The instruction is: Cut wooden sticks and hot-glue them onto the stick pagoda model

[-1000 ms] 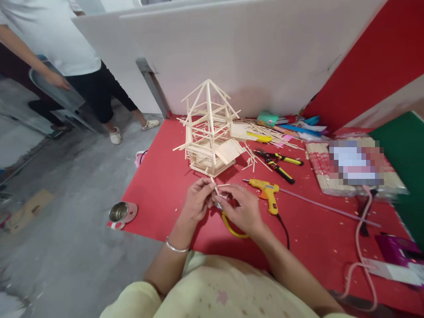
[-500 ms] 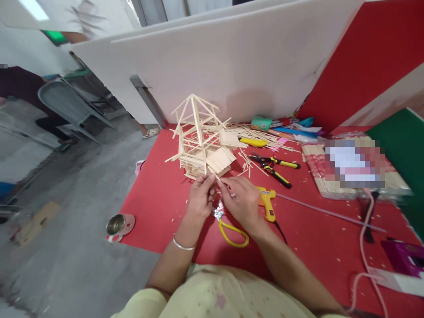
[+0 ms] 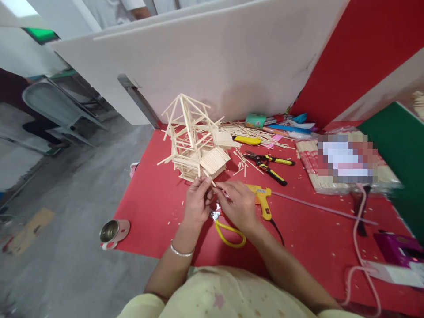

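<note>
A small house built of thin wooden sticks (image 3: 194, 139) stands on the red mat (image 3: 155, 194). Just in front of it, my left hand (image 3: 198, 201) and my right hand (image 3: 236, 203) meet, both pinching a short wooden stick (image 3: 211, 182) between the fingertips, close to the house's base. Yellow-handled scissors (image 3: 228, 229) lie on the mat under my hands. A yellow glue gun (image 3: 261, 198) lies right beside my right hand.
Loose sticks (image 3: 258, 132), yellow-handled pliers (image 3: 270, 165), a yellow cutter (image 3: 248, 140), a bundle of sticks (image 3: 318, 168) and a pink cable (image 3: 359, 238) lie to the right. A metal cup (image 3: 111, 230) sits at the mat's left corner. A white board (image 3: 205, 57) stands behind.
My hands have moved with the stick from over the scissors up to the house's base. The view has swung, and the person standing at the left is out of sight.
</note>
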A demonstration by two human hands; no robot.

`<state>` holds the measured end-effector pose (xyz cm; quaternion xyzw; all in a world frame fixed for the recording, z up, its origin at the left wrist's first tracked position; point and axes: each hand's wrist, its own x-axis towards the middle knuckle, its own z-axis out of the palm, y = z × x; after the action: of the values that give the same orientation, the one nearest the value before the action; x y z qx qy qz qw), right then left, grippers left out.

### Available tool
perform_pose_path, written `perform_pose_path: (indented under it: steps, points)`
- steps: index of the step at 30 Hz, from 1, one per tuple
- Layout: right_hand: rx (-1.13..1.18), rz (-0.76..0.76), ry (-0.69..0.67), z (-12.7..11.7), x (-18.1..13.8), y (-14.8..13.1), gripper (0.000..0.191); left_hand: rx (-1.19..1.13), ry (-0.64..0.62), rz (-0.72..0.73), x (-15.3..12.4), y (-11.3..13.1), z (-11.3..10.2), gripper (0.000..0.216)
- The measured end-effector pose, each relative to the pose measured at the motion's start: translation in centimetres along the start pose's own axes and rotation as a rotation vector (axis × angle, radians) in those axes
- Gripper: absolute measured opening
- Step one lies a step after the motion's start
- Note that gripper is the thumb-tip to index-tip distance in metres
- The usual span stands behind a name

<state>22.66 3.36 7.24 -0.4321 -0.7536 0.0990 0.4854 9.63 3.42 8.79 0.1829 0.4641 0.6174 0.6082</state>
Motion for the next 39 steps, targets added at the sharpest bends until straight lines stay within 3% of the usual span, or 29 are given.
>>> perform_pose_path:
  steps: [20, 27, 32, 35, 37, 39]
  points:
    - [0.04, 0.017, -0.043, -0.6, -0.3, 0.1, 0.015, 0.017, -0.057, 0.027, -0.2, -0.1, -0.2, 0.036]
    - [0.187, 0.06, -0.197, -4.9, 0.1, 2.6, 0.016, 0.282, -0.296, -0.085, -0.8, -1.0, -1.1, 0.028]
    - [0.24, 0.125, -0.368, -8.2, 1.0, 4.0, 0.02, 0.504, -0.413, -0.03, -1.0, -1.6, -0.8, 0.03]
    - [0.105, 0.277, -0.296, -10.3, 0.7, 5.3, 0.026, 0.481, -0.375, 0.029, -1.2, -2.0, -1.1, 0.029]
    - [-0.09, 0.374, -0.217, -11.6, 0.3, 6.6, 0.031, 0.453, -0.345, 0.036, -1.3, -2.1, -1.4, 0.026]
    - [-0.328, 0.423, -0.244, -12.5, 0.1, 7.9, 0.034, 0.431, -0.349, 0.023, -1.3, -2.3, -1.6, 0.024]
